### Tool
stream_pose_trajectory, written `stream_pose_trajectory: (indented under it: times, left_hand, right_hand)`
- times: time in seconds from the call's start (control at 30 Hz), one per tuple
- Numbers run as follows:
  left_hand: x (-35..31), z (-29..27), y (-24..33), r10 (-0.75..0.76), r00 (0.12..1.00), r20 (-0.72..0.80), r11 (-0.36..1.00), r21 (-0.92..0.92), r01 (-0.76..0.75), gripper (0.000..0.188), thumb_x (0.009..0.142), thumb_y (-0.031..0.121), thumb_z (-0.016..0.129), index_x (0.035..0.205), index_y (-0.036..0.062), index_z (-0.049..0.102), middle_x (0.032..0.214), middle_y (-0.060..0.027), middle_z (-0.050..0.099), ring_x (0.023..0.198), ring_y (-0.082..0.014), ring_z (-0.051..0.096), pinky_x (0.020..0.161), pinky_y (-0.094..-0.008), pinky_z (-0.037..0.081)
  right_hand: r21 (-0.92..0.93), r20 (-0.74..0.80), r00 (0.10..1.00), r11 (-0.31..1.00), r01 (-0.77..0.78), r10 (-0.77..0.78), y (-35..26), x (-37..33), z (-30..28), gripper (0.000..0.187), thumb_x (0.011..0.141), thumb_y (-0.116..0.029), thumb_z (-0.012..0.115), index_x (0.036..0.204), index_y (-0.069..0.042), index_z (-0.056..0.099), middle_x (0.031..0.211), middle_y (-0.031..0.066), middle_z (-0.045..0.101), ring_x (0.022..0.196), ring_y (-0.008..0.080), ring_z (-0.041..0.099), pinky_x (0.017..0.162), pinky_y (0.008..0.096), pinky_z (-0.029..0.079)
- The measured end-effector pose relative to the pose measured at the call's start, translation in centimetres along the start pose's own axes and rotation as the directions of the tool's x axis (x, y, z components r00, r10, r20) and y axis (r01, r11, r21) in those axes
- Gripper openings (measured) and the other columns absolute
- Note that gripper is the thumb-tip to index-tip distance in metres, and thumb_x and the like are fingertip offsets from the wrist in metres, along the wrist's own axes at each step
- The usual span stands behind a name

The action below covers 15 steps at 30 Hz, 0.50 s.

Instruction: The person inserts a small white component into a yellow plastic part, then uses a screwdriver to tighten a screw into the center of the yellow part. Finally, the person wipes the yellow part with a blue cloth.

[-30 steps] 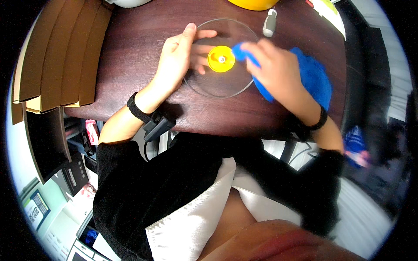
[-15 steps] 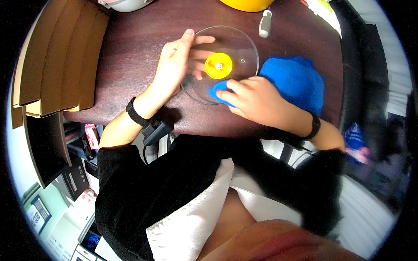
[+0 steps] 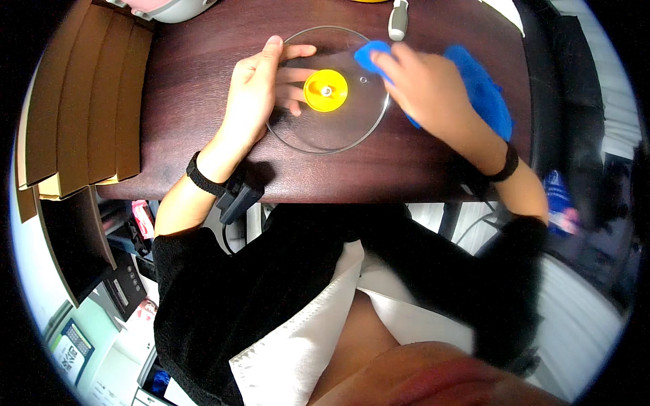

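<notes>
A round clear glass lid (image 3: pixel 338 132) with a yellow disc-shaped knob (image 3: pixel 326 91) and a screw at its centre is held over the table. My left hand (image 3: pixel 250 91) grips it by the left rim, thumb at the edge and fingers spread beneath, seen through the glass. My right hand (image 3: pixel 433 84), slightly blurred, pinches a bunched end of a blue cloth (image 3: pixel 484 101) at the lid's far right. The rest of the cloth lies partly behind that hand and wrist. A small vent hole shows in the glass right of the knob.
A screwdriver (image 3: pixel 399 24) with a grey and white handle lies beyond the lid. Cardboard boxes (image 3: pixel 84 101) stand along the left side. A pink and white object (image 3: pixel 169 8) and a white sheet (image 3: pixel 506 13) sit at the far edge of view.
My right hand has moved the bunched cloth from the lid's near right part to its far right part. The left hand keeps its hold. The whole view has shifted slightly.
</notes>
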<state>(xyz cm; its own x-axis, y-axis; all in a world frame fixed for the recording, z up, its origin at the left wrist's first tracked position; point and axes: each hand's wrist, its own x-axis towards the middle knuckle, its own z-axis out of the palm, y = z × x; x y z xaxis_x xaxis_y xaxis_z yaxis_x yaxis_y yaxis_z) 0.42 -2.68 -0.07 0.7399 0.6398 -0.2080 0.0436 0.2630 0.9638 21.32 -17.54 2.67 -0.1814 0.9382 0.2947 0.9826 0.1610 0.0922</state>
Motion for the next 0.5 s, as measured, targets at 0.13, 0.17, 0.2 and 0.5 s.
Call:
stream_pose_trajectory:
  times: [0.13,0.17,0.2,0.5]
  left_hand:
    - [-0.3,0.2,-0.2,0.006,0.999,-0.032,1.000,-0.013,-0.007,0.054,0.103,0.044,0.035,0.115,0.0001,0.065,0.091,-0.0191,0.070,0.061,-0.0154,0.067,0.050,-0.0221,0.054]
    - [-0.4,0.2,-0.2,0.018,0.999,-0.032,1.000,-0.005,-0.018,0.055,0.103,0.044,0.035,0.114,-0.0001,0.065,0.091,-0.0190,0.070,0.061,-0.0152,0.067,0.050,-0.0220,0.054]
    - [-0.4,0.3,-0.3,0.030,0.999,-0.032,1.000,0.003,-0.030,0.055,0.103,0.044,0.034,0.114,-0.0002,0.065,0.090,-0.0189,0.070,0.060,-0.0150,0.067,0.050,-0.0220,0.054]
    - [-0.4,1.2,0.1,0.009,0.998,-0.058,1.000,0.020,-0.008,0.057,0.103,0.046,0.032,0.116,0.0005,0.064,0.092,-0.0170,0.071,0.062,-0.0139,0.066,0.053,-0.0214,0.053]
  right_hand:
    - [0.085,0.234,0.970,0.996,0.039,-0.058,-2.7,-2.8,-0.7,0.015,0.083,-0.017,0.060,0.096,-0.010,0.057,0.077,0.0068,0.055,0.055,0.0217,0.063,0.047,0.0337,0.051]
    - [0.180,0.218,0.971,0.982,0.056,-0.095,-3.2,-3.3,-0.6,0.016,0.083,-0.017,0.060,0.096,-0.009,0.057,0.076,0.0070,0.056,0.055,0.0226,0.064,0.047,0.0345,0.051]
    - [0.274,0.197,0.972,0.959,0.073,-0.130,-3.6,-3.8,-0.4,0.016,0.082,-0.016,0.060,0.096,-0.009,0.057,0.076,0.0072,0.056,0.056,0.0235,0.064,0.048,0.0353,0.051]
    - [0.384,0.162,0.954,0.906,0.176,-0.253,-8.4,0.2,0.5,0.016,0.084,-0.015,0.058,0.092,-0.003,0.053,0.073,0.0111,0.058,0.059,0.0237,0.064,0.049,0.0364,0.050]
